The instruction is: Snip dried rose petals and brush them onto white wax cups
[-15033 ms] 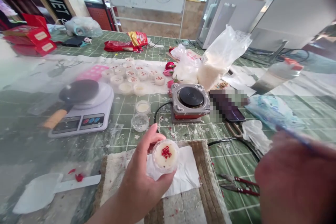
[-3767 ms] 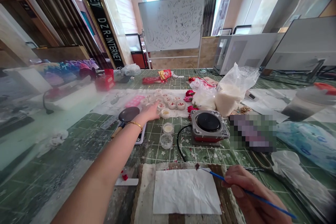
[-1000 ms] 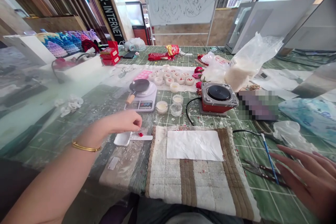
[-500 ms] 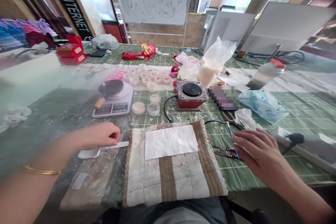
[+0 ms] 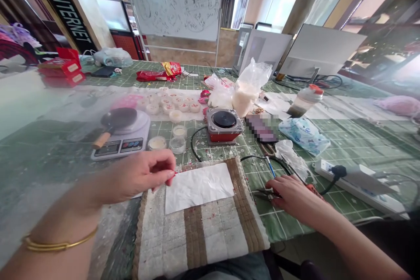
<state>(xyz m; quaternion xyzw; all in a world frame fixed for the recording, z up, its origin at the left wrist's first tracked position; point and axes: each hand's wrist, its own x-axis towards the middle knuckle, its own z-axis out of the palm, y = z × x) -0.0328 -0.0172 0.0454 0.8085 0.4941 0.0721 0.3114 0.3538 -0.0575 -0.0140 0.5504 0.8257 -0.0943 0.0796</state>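
My left hand is closed in a pinch on a small red bit, just over the left edge of a white paper sheet. That sheet lies on a striped quilted cloth at the table's front edge. To the right of the cloth, my right hand curls its fingers over the handles of small dark-bladed scissors, which still lie on the table. A thin blue stick lies by its fingertips, its lower end hidden. The white spoon is mostly covered by my left forearm.
Behind the cloth are a red-based hotplate, small clear cups and a kitchen scale bearing a little pan. A power strip and a crumpled plastic bag lie right. Several white round pieces stand farther back.
My left hand has moved right, from above the white spoon to the paper's edge. My right hand has lowered and its fingers have curled onto the scissors' handles. The view has turned right.
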